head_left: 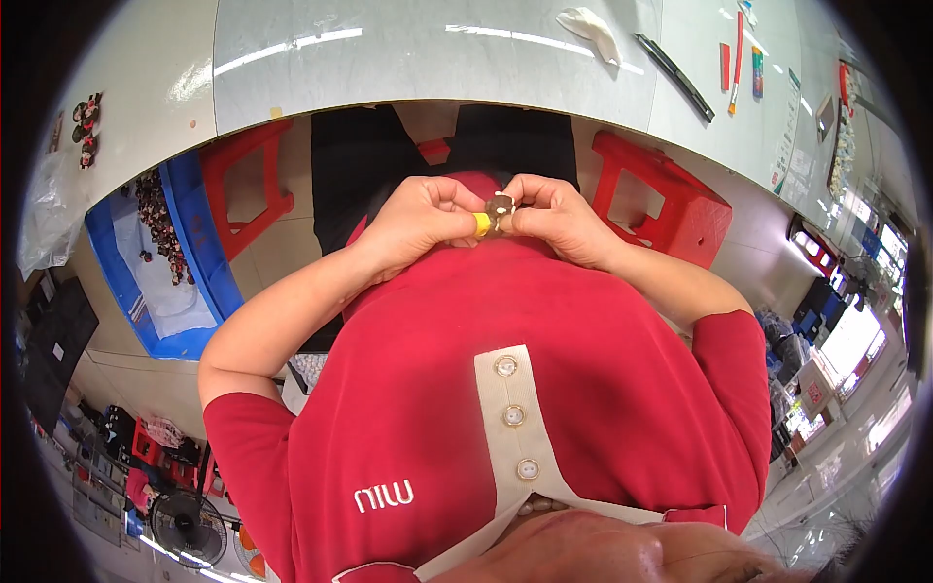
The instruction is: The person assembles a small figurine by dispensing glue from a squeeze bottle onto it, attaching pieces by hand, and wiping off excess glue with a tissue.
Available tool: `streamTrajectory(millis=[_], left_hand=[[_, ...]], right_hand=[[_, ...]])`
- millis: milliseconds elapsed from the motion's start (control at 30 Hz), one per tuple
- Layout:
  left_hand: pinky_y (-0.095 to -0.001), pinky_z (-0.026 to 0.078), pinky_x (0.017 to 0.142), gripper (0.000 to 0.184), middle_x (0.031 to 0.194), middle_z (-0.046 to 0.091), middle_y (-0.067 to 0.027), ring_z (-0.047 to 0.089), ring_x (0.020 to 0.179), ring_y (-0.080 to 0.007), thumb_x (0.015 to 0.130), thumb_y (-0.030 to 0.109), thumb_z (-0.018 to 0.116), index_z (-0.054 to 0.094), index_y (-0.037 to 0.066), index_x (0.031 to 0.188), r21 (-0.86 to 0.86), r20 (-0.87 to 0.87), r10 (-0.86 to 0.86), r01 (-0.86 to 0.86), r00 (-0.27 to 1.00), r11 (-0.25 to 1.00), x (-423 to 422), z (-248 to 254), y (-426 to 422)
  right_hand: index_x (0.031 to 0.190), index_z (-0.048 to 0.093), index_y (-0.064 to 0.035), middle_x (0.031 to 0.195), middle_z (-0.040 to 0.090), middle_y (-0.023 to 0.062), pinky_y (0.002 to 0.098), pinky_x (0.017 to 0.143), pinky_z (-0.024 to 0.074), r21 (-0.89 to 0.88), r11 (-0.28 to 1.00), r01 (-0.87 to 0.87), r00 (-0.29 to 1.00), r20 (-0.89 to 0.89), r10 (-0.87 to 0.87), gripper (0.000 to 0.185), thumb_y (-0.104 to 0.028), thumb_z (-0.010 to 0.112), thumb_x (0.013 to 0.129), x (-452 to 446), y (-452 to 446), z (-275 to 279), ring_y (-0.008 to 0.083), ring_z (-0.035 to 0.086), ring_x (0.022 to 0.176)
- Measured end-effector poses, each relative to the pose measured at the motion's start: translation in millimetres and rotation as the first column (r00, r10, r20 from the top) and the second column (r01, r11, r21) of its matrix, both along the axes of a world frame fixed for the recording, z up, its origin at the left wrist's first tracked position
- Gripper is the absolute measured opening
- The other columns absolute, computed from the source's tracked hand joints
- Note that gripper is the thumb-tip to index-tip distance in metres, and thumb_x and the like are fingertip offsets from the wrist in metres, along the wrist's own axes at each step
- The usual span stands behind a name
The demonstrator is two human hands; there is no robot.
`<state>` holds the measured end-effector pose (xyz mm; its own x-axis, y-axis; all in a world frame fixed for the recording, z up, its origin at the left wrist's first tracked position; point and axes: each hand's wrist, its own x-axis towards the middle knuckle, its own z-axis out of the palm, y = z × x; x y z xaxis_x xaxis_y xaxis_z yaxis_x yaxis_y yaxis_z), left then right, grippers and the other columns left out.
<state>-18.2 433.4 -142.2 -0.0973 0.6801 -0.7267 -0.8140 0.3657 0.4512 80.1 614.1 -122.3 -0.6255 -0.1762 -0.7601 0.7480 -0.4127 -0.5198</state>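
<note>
In front of my belly, both hands meet at a small brown figurine with white details. My left hand is closed, with its thumb and index finger pinching at a small yellow piece against the figurine's left side. I cannot tell whether the yellow piece is part of the figurine. My right hand pinches the figurine from the other side between thumb and fingers. Fingertips hide much of both things.
Ahead lies a grey table with a white cloth, a black pen and a red-handled brush. Left are a blue crate holding small dark figures and a plastic bag. Red stools flank my legs.
</note>
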Motion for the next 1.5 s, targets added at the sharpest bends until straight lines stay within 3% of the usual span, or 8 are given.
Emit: streamTrajectory(millis=[367,467,567,733,1067,1500], left_hand=[[-0.0196,0.05,0.065,0.015,0.078,0.064,-0.0061,0.06,0.066,-0.0076,0.077,0.004,0.061,0.06,-0.002,0.091,-0.007,-0.004,-0.009,0.009,1.0,1.0,-0.8,-0.8,-0.9],[-0.0191,0.05,0.063,0.017,0.077,0.064,-0.0073,0.061,0.066,-0.0086,0.076,0.006,0.064,0.061,-0.003,0.09,-0.004,0.004,0.011,-0.011,1.0,1.0,0.0,-0.1,-2.0],[-0.0195,0.05,0.066,0.016,0.079,0.064,-0.007,0.061,0.067,-0.0084,0.078,0.006,0.063,0.06,-0.002,0.092,0.003,0.004,-0.006,0.006,1.0,1.0,-1.4,1.6,-2.5],[-0.0199,0.051,0.069,0.016,0.083,0.065,-0.007,0.061,0.071,-0.0081,0.081,0.006,0.06,0.059,-0.001,0.095,0.026,0.03,-0.015,0.014,0.999,1.0,-2.4,-1.9,-3.9],[-0.0189,0.05,0.064,0.017,0.079,0.064,-0.007,0.06,0.067,-0.0082,0.078,0.005,0.064,0.06,-0.002,0.092,-0.004,0.046,0.027,-0.026,0.999,1.0,-0.6,-1.1,-1.7],[-0.0189,0.05,0.063,0.017,0.078,0.064,-0.0072,0.06,0.066,-0.0086,0.078,0.005,0.065,0.06,-0.002,0.092,-0.028,0.035,0.029,-0.028,0.999,0.999,0.1,-2.3,0.4]], right_hand=[[0.088,0.056,-0.0011,0.089,0.061,0.0066,0.0258,0.08,0.0485,-0.049,0.997,0.054,0.999,0.009,-0.053,0.009,-0.003,0.061,0.081,0.0,-1.9,1.7,0.0107,0.059,0.084],[0.093,0.056,-0.0043,0.092,0.06,0.0029,0.0259,0.088,0.0477,-0.061,0.998,-0.014,1.0,-0.008,0.013,0.009,-0.003,0.059,0.085,1.9,1.4,0.0,0.0088,0.059,0.089],[0.093,0.056,0.0,0.09,0.061,0.0065,0.0249,0.08,0.0487,-0.048,0.999,0.023,1.0,-0.009,-0.024,0.013,-0.004,0.063,0.082,3.8,0.0,-0.6,0.0108,0.059,0.086],[0.094,0.057,-0.0003,0.09,0.061,0.0054,0.0227,0.077,0.0477,-0.02,1.0,-0.013,1.0,-0.001,0.013,0.015,-0.005,0.064,0.082,2.6,2.6,0.3,0.0094,0.059,0.085],[0.094,0.057,0.0006,0.087,0.06,0.0044,0.0202,0.07,0.0477,0.036,0.999,-0.033,0.998,-0.054,0.035,0.013,-0.004,0.063,0.083,4.1,-0.1,-4.4,0.0071,0.059,0.08],[0.093,0.057,0.0006,0.086,0.061,0.0047,0.0204,0.07,0.0482,0.105,0.993,-0.062,0.997,-0.041,0.067,0.013,-0.005,0.063,0.083,2.1,-0.5,-3.7,0.007,0.059,0.08]])
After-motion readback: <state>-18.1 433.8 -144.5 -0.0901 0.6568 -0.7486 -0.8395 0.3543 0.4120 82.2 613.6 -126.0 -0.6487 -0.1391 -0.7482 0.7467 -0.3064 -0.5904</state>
